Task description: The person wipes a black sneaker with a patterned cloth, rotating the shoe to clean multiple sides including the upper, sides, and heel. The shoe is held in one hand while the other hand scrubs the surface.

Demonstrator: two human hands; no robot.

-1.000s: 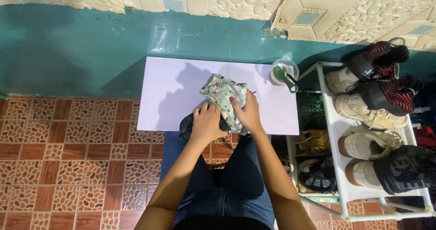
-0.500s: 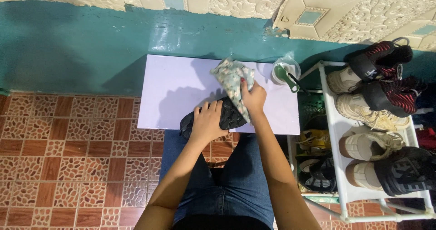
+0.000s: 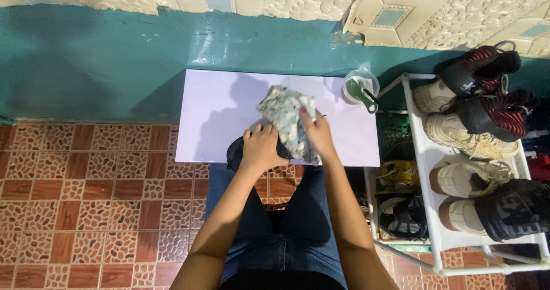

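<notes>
Both hands mostly hide the black shoe (image 3: pixel 235 152): left fingers (image 3: pixel 259 132) curled over it, right fingers (image 3: pixel 306 118) pinching the floral cloth (image 3: pixel 285 115).

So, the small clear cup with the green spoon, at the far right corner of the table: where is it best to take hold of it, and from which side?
Probably by the round wall of the clear cup, coming from above and from its left. The green spoon leans out over the rim toward the right and the shoe rack stands close there, so the left side over the table is freer.
</notes>
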